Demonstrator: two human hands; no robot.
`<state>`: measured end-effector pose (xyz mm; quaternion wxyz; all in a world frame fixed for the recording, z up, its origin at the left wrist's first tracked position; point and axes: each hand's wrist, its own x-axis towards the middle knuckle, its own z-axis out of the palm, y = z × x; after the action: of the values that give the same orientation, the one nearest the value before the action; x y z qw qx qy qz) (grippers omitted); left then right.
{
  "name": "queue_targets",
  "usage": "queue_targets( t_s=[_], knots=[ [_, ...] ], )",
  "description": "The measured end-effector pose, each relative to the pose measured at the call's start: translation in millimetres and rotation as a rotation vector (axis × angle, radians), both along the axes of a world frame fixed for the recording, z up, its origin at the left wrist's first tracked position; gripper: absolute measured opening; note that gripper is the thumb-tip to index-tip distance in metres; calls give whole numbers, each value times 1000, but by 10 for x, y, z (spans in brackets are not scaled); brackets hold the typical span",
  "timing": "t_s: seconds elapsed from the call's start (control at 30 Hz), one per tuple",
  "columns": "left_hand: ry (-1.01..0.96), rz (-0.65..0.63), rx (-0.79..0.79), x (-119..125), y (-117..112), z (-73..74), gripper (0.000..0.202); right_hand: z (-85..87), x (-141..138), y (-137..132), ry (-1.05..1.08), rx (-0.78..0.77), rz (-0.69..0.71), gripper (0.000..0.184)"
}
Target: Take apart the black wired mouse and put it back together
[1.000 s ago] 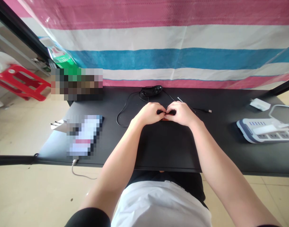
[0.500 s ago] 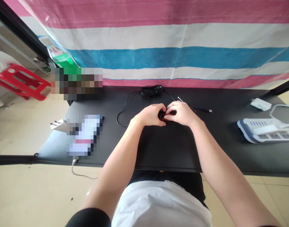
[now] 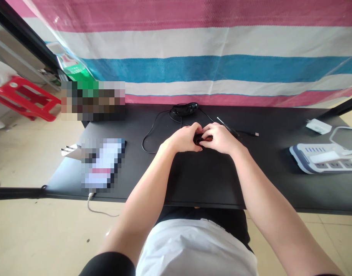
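Near the middle of the black table (image 3: 204,180), both hands close around a small dark piece (image 3: 198,138) with orange-red parts showing. Fingers cover most of it, so its kind is hard to make out. My left hand (image 3: 185,138) grips its left side between thumb and fingers. At its right side, the bent fingers of my right hand (image 3: 220,137) pinch it. Just behind them lies a glossy black rounded shell (image 3: 185,109), like a mouse cover, with thin black cable around it. A screwdriver (image 3: 228,126) with a silver shaft rests beyond my right hand.
A USB plug (image 3: 255,134) on black cable lies to the right. Farther right are a white charger (image 3: 319,126) and a power strip (image 3: 322,159). On the left lie a blurred phone (image 3: 105,163) and a plug adapter (image 3: 72,150). A green-labelled bottle (image 3: 78,73) stands behind; striped sheeting backs the table.
Both hands stay in nearly the same place, with only slight finger movement on the small dark piece. The view has shifted very slightly.
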<state>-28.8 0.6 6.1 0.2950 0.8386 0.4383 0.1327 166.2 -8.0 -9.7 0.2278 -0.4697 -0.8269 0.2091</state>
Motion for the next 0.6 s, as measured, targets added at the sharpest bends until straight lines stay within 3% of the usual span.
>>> queue_targets(
  t_s=[0.6],
  knots=[
    [-25, -7, -35, -3, 1, 21, 59, 79, -13, -28, 91, 108, -20, 10]
  ],
)
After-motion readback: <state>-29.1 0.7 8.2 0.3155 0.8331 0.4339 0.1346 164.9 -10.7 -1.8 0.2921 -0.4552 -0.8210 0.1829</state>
